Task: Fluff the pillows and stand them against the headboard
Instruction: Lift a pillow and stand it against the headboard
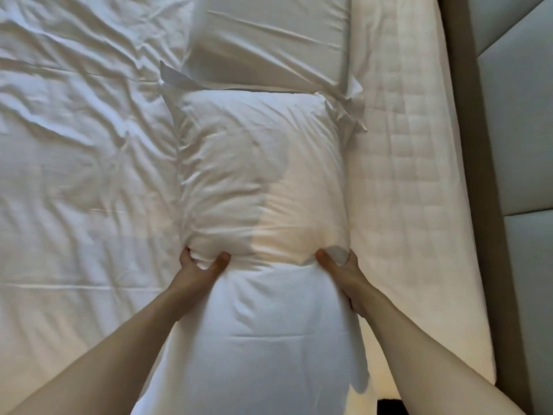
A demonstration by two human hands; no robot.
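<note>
i'm gripping the pillow point(257, 181) at its near end, my left hand point(199, 266) pinching one corner and my right hand point(339, 272) closed on the other. it's lying straight ahead of me on the bed point(74, 145), long axis running away from me. the headboard point(514, 145) is standing to my right, so my right hand is nearer; i'm judging the swing goes that way. a second pillow point(269, 40) is lying beyond.

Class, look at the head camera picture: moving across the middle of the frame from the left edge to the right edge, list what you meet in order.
Wrinkled duvet → held pillow → quilted mattress strip → brown bed frame edge → padded headboard panel.
</note>
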